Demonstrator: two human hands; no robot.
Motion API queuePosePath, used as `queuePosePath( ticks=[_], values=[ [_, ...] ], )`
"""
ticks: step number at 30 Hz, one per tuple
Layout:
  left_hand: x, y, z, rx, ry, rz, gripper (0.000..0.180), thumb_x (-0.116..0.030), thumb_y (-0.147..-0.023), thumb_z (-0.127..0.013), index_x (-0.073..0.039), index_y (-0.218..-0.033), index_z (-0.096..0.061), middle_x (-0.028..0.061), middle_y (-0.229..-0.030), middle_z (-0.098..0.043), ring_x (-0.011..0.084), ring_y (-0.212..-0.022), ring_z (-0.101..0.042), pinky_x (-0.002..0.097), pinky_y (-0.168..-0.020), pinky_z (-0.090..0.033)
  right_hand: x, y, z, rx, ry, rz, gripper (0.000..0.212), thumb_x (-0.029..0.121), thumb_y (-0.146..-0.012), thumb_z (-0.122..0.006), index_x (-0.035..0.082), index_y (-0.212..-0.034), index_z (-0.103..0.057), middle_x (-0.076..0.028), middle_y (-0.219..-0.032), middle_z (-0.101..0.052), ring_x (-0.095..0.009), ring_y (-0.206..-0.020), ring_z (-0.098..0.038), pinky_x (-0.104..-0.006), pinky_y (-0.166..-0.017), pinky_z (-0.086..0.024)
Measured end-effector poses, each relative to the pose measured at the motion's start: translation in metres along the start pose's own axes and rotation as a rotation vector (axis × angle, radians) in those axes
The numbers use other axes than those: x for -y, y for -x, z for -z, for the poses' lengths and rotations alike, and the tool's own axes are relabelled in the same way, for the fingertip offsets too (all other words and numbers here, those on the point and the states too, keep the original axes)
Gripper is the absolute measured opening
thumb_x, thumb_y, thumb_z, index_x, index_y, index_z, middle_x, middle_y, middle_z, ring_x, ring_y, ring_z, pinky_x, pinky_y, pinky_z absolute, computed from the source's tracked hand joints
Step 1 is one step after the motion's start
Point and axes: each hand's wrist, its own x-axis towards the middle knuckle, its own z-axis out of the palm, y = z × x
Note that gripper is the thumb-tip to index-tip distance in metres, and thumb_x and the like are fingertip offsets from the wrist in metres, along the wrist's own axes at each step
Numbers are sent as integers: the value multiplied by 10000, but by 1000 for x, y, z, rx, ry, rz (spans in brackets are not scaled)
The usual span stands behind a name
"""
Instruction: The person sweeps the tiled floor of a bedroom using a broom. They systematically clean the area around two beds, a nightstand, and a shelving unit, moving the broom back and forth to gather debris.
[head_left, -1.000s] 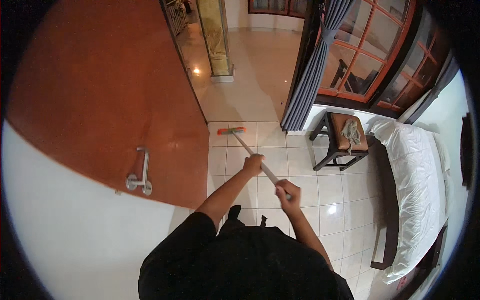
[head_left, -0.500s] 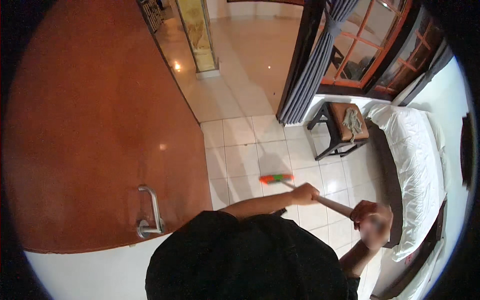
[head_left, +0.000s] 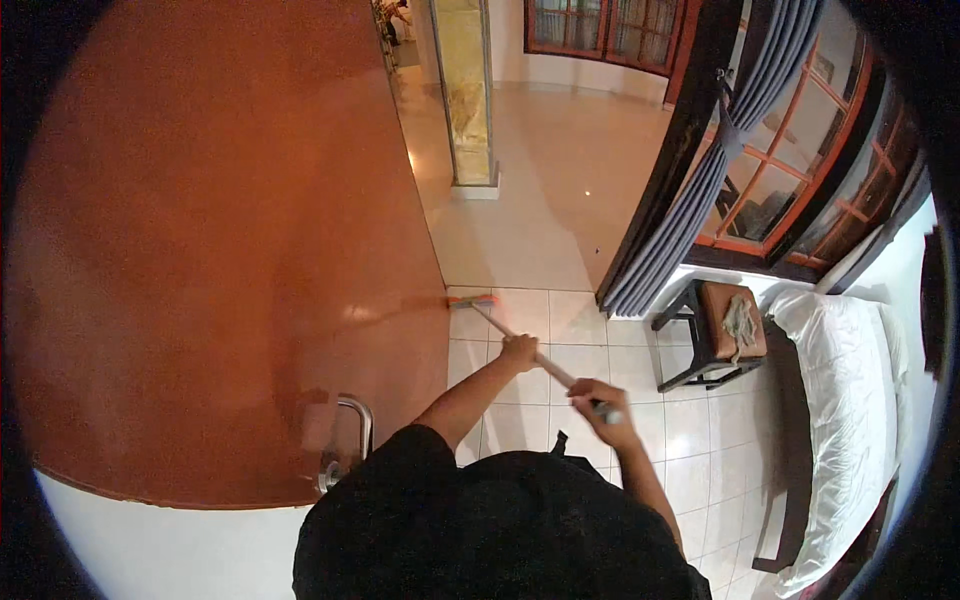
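The left part of the frame is filled by the brown door (head_left: 220, 250), and its edge runs down toward the centre, where the tiled floor (head_left: 575, 318) is reached. At the right side of the frame a bed with a white cover (head_left: 845, 420) is seen, and between it and the centre a dark stool with a brown seat (head_left: 715, 330) is placed. The middle of the frame is crossed by a long-handled floor tool (head_left: 556, 371): its handle is slanted from the upper left, where the floor is met, to the lower right of the centre. By the right hand (head_left: 598, 398) the handle is held close to its top end; the fingers are folded round it, though some blur is found there. By the left hand (head_left: 519, 353) the handle is gripped further down, with the fingers wrapped about it and no gap to be seen. From both hands, the narrow orange head (head_left: 472, 302) of the tool is situated up and to the left in the frame, so the left hand is the nearer one. The long axis of this head is laid almost level across the frame, at an angle to the handle, and its left end is found just beside the door; whether they touch cannot be told.
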Motion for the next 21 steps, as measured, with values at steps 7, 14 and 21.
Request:
queuePosePath(
  ticks=[7,14,21],
  values=[
    [-36,17,-35,212,86,-203,264,-292,-651,-636,-63,-766,-574,140,-833,-585,326,-864,-561,506,-709,-436,55,2,21,288,326,31,160,96,-684,-697,37,-621,-562,-93,-642,-585,-257,-636,-575,-346,-601,-452],
    [-231,64,-20,375,683,-754,231,-270,-673,-617,-79,-597,-509,88,-601,-544,287,-640,-566,430,-602,-395,177,17,98,642,305,-99,233,250,-665,-730,63,-612,-601,-53,-597,-593,-194,-572,-584,-331,-542,-440],
    [-291,92,36,268,494,-962,142,-237,-659,-577,-114,-590,-562,90,-576,-551,257,-602,-564,442,-689,-381,222,90,102,110,361,1,322,337,-703,-695,63,-584,-577,-49,-574,-589,-187,-533,-589,-325,-517,-458]
  ],
)
